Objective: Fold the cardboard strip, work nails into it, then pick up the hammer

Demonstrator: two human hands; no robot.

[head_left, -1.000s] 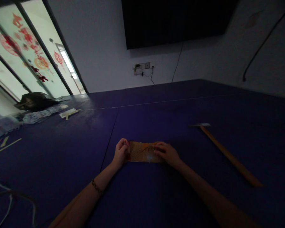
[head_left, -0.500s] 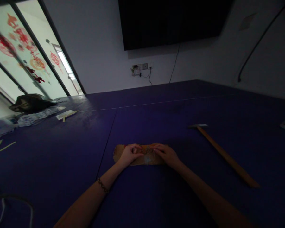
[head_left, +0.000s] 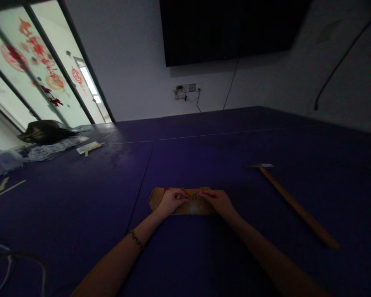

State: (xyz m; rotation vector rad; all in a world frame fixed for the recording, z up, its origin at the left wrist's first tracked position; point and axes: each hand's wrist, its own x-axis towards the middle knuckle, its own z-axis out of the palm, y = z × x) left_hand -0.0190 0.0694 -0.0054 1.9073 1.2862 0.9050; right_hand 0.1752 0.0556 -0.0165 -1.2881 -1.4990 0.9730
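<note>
A brown cardboard-like piece (head_left: pixel 191 208) with red and orange patches at its far edge lies on the dark blue table (head_left: pixel 185 255). My left hand (head_left: pixel 173 201) rests over its left half, thumb and fingers closed together. Over the right end is my right hand (head_left: pixel 215 199), its thumb and forefinger also pinched. Small thin items show between the fingertips, too dark and small to name. What either hand pinches cannot be made out. To the right lies a hammer-like tool (head_left: pixel 297 206) with a long wooden handle and metal head.
A dark bag (head_left: pixel 45 131), patterned cloth (head_left: pixel 54 149) and a white packet (head_left: pixel 89 147) lie at the far left. Yellowish strips (head_left: pixel 8 190) are nearer. Cables (head_left: pixel 27 256) loop at the lower left. A black screen (head_left: pixel 228 31) hangs on the wall.
The view has shifted slightly, so the background sits a little farther right. My left hand's thumb and fingers look closer together. Both hands stay over the brown piece.
</note>
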